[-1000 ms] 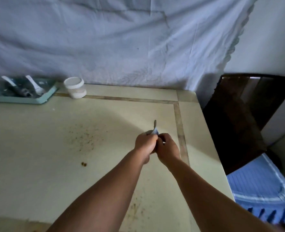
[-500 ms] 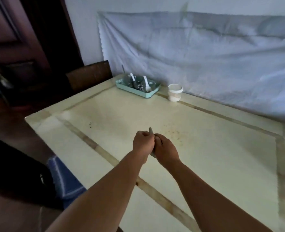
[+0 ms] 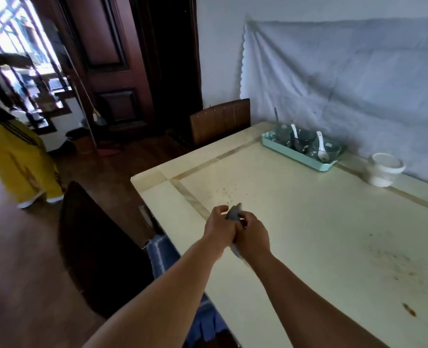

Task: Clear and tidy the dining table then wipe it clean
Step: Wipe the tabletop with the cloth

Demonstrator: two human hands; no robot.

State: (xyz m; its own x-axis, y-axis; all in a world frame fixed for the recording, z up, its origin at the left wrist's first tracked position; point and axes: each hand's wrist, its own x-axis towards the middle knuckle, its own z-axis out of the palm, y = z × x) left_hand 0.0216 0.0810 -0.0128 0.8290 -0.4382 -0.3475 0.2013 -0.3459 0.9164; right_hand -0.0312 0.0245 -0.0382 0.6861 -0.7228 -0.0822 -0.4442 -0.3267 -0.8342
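Observation:
My left hand (image 3: pixel 218 228) and my right hand (image 3: pixel 252 237) are pressed together above the cream dining table (image 3: pixel 308 222), near its left edge. Both are closed on a small grey cloth (image 3: pixel 233 212) that sticks out between them at the top and below the wrists. Brown crumbs and stains (image 3: pixel 393 262) dot the tabletop to the right, and finer specks (image 3: pixel 224 193) lie just beyond my hands.
A mint tray (image 3: pixel 300 158) with glass bowls and white spoons sits at the far edge beside a white lidded tub (image 3: pixel 385 169). Dark chairs (image 3: pixel 100 249) stand at the left side and far end. A person in yellow trousers (image 3: pixel 19 162) stands at left.
The view has swung left, from the table's right end to its left end. Both hands stay clasped on the cloth.

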